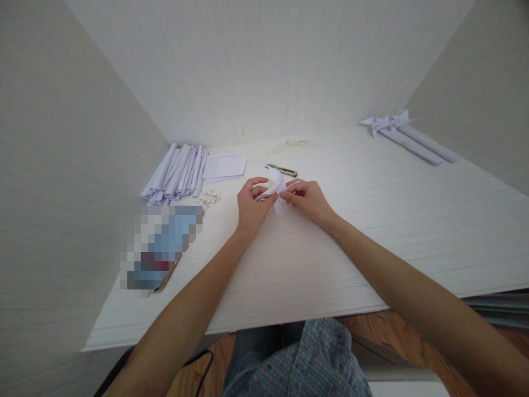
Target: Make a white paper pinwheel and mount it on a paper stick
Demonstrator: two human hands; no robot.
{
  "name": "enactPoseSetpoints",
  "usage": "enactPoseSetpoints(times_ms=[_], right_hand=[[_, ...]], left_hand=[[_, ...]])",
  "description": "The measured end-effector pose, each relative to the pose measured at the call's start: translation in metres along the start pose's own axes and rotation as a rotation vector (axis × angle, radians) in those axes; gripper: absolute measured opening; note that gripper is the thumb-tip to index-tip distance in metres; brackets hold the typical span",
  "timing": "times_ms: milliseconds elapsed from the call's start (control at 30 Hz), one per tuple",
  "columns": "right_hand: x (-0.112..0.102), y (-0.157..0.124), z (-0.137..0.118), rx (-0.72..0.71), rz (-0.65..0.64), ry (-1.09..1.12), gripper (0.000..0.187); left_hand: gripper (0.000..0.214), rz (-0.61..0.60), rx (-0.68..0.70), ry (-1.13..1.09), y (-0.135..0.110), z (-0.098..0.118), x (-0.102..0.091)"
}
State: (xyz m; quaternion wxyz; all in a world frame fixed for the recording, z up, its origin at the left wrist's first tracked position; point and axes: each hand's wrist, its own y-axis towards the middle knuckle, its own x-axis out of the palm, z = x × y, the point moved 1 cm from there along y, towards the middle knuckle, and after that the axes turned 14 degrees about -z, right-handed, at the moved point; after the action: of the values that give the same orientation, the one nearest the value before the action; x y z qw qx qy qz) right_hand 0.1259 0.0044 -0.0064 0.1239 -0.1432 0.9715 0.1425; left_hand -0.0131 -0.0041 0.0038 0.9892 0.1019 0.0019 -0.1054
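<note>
My left hand (pixel 251 203) and my right hand (pixel 308 199) meet over the middle of the white table (pixel 372 231). Both pinch a small piece of folded white paper (pixel 276 187) between thumb and fingers, holding it just above the tabletop. The paper curls upward between the hands and a corner hangs down below them. A utility knife (pixel 282 170) lies on the table right behind the paper.
A bundle of rolled paper sticks (pixel 176 173) lies at the back left, beside flat paper squares (pixel 225 166) and a heap of small pins (pixel 209 197). Finished paper pinwheels (pixel 407 135) rest at the back right. A blurred-out object (pixel 159 245) sits front left. White walls enclose the table.
</note>
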Motion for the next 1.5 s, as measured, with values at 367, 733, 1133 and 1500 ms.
enactPoseSetpoints(times_ms=[367, 733, 1133, 1500], right_hand=[[0.0009, -0.0007, -0.0008, 0.009, -0.013, -0.011, 0.026], [0.0019, -0.001, -0.0018, 0.006, -0.014, 0.013, 0.025], [0.0025, -0.0019, -0.0033, 0.005, 0.001, 0.008, 0.024], [-0.0007, -0.0043, -0.0074, -0.009, 0.15, 0.107, 0.035]], left_hand=[[0.036, -0.01, 0.0, 0.011, -0.0016, 0.0009, -0.0007], [0.036, -0.009, 0.006, 0.018, -0.0006, -0.0008, -0.0018], [0.04, -0.014, -0.006, 0.007, -0.0011, 0.0011, -0.0007], [0.036, 0.012, -0.001, -0.013, -0.001, -0.0007, -0.0001]])
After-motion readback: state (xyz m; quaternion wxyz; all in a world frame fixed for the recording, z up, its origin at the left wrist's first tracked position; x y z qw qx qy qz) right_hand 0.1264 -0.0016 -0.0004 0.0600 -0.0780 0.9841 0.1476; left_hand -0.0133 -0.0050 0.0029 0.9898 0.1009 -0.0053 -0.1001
